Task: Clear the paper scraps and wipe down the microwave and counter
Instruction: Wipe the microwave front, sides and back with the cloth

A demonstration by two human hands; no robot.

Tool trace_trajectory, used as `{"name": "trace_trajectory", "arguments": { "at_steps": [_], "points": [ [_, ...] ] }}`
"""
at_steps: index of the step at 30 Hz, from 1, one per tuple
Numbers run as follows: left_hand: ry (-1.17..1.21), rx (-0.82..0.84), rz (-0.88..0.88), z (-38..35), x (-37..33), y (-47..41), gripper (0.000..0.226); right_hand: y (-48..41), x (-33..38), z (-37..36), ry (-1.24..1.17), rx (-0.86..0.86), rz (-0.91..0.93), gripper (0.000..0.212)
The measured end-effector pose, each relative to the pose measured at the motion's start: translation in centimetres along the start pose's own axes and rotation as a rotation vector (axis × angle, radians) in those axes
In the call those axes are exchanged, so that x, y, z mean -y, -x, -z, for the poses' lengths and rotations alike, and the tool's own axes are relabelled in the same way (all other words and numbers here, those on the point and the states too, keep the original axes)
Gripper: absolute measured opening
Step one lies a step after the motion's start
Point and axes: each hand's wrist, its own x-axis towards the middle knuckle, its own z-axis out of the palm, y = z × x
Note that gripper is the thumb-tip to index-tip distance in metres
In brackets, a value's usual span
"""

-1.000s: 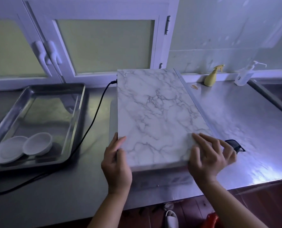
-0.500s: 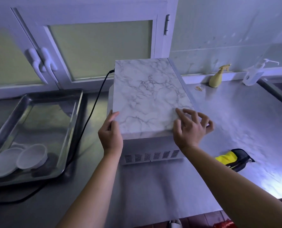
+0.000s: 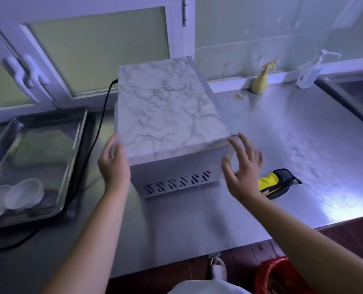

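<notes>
Both hands have slid off the marble top since the earlier frame and now flank the near end of the microwave (image 3: 167, 111). At far left, a steel tray (image 3: 78, 145) holds white bowls (image 3: 24, 196), and a black cord (image 3: 100, 124) trails beside it to the appliance's back corner. The left hand (image 3: 113, 164) lies with straight fingers flat against the left corner, holding nothing, probably bracing the box to shift it. The right hand (image 3: 243, 168) is spread wide at the right corner; blur hides whether it touches. Just beside it, a yellow-and-black cloth (image 3: 276, 183) waits on the counter (image 3: 293, 134) for wiping. A small scrap (image 3: 238, 96), possibly paper, lies near the spray bottle (image 3: 261, 81). A red bin (image 3: 282, 276) stands below.
</notes>
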Motion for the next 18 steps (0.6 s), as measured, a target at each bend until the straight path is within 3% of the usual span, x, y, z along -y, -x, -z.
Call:
{"name": "trace_trajectory", "arguments": {
  "at_steps": [3, 6, 8, 11, 13, 15, 18],
  "points": [
    [-0.074, -0.191, -0.203, 0.7, 0.8, 3.9, 0.030, 3.0, -7.5, 3.2, 0.096, 0.084, -0.399, 0.048],
    [-0.006, 0.010, -0.127, -0.2, 1.9, 9.6, 0.018, 1.6, -14.9, 6.1, 0.316, 0.334, -0.684, 0.051],
    [-0.090, 0.254, 0.060, -2.0, 3.5, 12.5, 0.023, -0.4, -18.2, 7.0, 0.431, 0.504, -0.666, 0.054],
    [-0.263, 0.605, 0.388, -4.8, 5.7, 15.2, 0.023, -3.1, -21.2, 6.1, 0.629, 0.856, -0.499, 0.063],
    [-0.411, 0.808, 0.484, -5.9, 6.7, 16.0, 0.023, -4.3, -22.1, 5.0, 0.714, 1.031, -0.436, 0.052],
    [-0.556, 0.955, 0.497, -6.8, 7.3, 16.3, 0.019, -5.0, -22.0, 4.4, 0.746, 1.085, -0.392, 0.034],
    [-0.598, 1.010, 0.476, -8.1, 7.0, 16.7, 0.018, -5.4, -20.6, 5.1, 0.770, 1.054, -0.300, 0.016]
  ]
}}
